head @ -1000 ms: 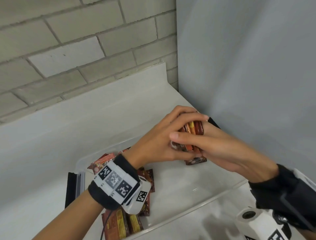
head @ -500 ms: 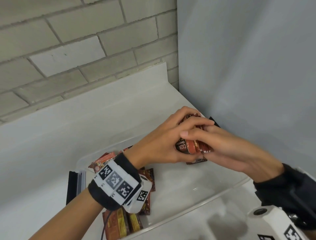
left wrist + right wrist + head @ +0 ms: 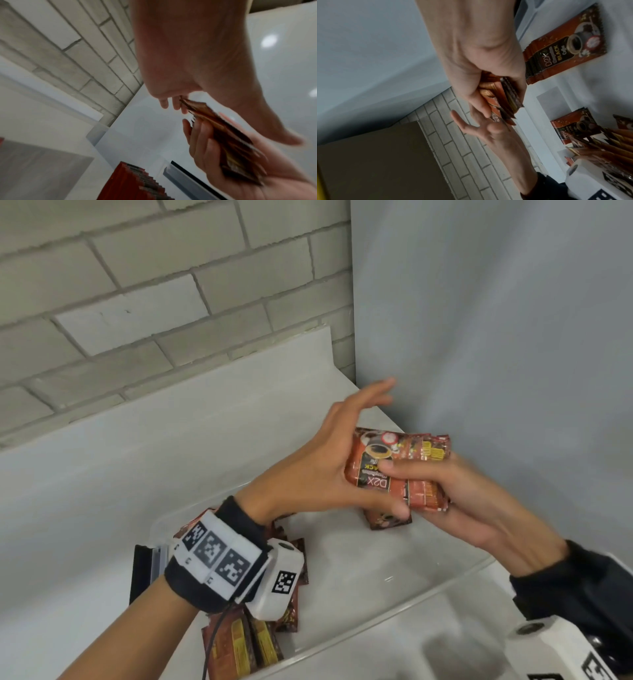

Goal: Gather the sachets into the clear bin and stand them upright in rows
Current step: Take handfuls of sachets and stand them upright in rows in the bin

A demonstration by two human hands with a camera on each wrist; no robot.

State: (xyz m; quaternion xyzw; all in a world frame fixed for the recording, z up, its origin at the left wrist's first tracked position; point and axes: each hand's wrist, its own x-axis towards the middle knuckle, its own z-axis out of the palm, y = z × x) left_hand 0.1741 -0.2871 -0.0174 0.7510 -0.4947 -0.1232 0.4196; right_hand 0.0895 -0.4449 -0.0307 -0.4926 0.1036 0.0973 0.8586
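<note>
A stack of red-brown coffee sachets point(image 3: 400, 470) is held above the far right corner of the clear bin point(image 3: 359, 570). My right hand point(image 3: 455, 501) grips the stack, thumb on its printed face, fingers behind it. My left hand point(image 3: 329, 460) lies against the stack's left end with fingers straight and spread, thumb under the lower edge. Below the stack, a few sachets point(image 3: 387, 520) stand in the bin's far corner. Loose sachets point(image 3: 239, 645) lie at the bin's left end, partly hidden by my left wrist. The right wrist view shows the gripped stack point(image 3: 501, 97) edge-on.
The bin sits on a white counter point(image 3: 171, 457) in a corner, with a brick wall point(image 3: 171, 285) behind and a grey wall point(image 3: 496, 337) close on the right. A black latch point(image 3: 142, 573) juts from the bin's left end.
Both hands rose with the stack from the bin's far corner. My left fingers came off the stack and straightened. The stack turned so its printed face shows.
</note>
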